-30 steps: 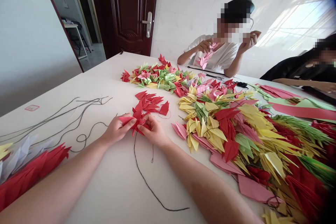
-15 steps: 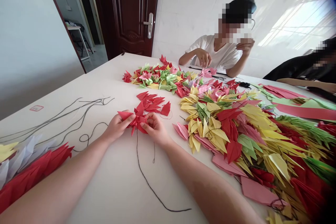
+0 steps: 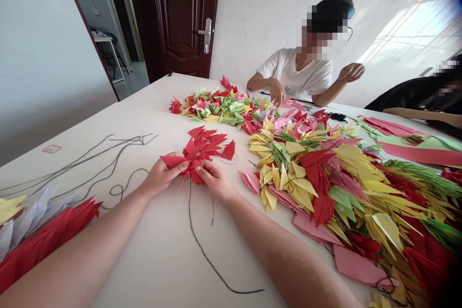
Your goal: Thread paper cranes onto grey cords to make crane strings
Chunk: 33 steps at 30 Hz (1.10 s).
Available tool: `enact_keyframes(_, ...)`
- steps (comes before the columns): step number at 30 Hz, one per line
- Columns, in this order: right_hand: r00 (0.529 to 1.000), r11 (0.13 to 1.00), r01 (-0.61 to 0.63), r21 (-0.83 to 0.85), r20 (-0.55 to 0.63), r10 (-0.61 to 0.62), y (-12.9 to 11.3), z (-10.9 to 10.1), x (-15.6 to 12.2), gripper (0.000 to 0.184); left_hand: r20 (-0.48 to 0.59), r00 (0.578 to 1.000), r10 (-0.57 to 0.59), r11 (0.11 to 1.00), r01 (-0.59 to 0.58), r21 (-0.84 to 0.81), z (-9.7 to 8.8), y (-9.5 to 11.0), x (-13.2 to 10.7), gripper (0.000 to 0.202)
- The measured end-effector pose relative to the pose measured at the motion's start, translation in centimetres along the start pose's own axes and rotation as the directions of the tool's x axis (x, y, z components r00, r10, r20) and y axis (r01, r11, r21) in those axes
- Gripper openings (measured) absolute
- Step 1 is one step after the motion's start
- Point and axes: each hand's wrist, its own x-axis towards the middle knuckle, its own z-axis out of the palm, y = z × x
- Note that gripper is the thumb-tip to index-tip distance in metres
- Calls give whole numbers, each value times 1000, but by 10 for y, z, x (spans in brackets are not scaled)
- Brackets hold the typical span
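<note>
Between my two hands is a red folded-paper flower (image 3: 193, 163) with pointed petals. My left hand (image 3: 164, 173) pinches its left side between thumb and fingers. On the opposite side, my right hand (image 3: 213, 177) grips it near the middle with thumb and forefinger. A black cord (image 3: 197, 240) hangs from under the flower and curves across the white table toward me. A shorter thin thread with a small loop (image 3: 212, 216) dangles below my right hand. Just behind the flower lie several red folded-paper pieces (image 3: 209, 139).
A big heap of yellow, pink, red and green folded paper (image 3: 288, 173) covers the right side. Dark cords (image 3: 119, 144) lie at left, near strung paper pieces (image 3: 54, 226). Across the table sits a person in a white shirt (image 3: 310, 72); another in black (image 3: 415, 96) sits at right.
The red flower has turned and tilted slightly between my fingers. The person across has swung one hand outward to the right and lowered the other toward the paper pile.
</note>
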Motion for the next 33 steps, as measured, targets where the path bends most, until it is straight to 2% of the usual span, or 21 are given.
enact_keyframes(8,999,999,-46,28,8,46,-5,0,-2,31,40,999,10,997,-7,-74,0,1,-1,23)
enact_keyframes(12,1000,999,-15,-35,-8,15,0,0,-2,28,13,1000,-8,998,9,-68,1,2,0,24)
enact_keyframes(16,999,995,23,-96,28,-21,5,1,-1,26,17,1000,-22,998,23,-55,2,2,0,30)
enact_keyframes(23,998,992,42,-123,48,-36,4,2,-2,27,-8,1000,9,998,-9,-58,2,0,0,23)
enact_keyframes(29,999,986,27,-165,24,-24,4,1,-2,27,50,998,-41,998,43,-43,2,1,1,28)
enact_keyframes(33,1000,980,-8,-201,26,13,2,2,-3,26,83,996,-32,999,36,-41,2,0,1,26)
